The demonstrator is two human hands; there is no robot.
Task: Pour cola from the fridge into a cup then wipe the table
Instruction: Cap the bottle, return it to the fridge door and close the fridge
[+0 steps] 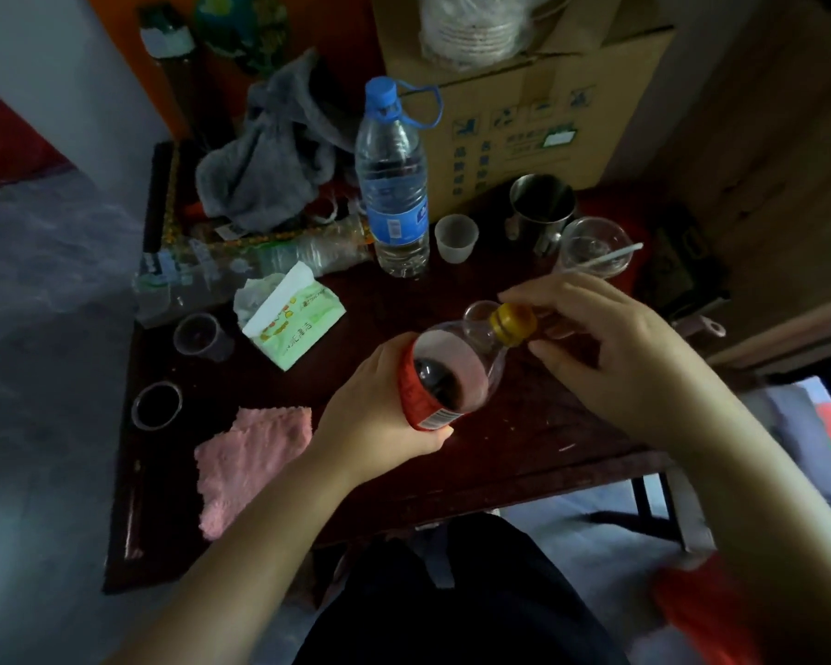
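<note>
My left hand (380, 415) grips a cola bottle (447, 371) by its red label, tilted above the dark wooden table (524, 424). The bottle holds a little dark cola and carries a yellow cap (512, 324). My right hand (610, 348) hovers at the cap, fingers curved around it; whether they touch it is unclear. A small clear plastic cup (480, 319) shows just behind the bottle neck, partly hidden. A pink cloth (248, 467) lies on the table's left front edge.
A tall water bottle (394, 184) with blue cap stands at the back. Nearby are a small white cup (456, 237), a steel mug (540, 208), a clear cup with a straw (596, 247), a tissue pack (291, 319), two small cups (200, 333) at the left, a grey cloth (269, 156) and a cardboard box (524, 98).
</note>
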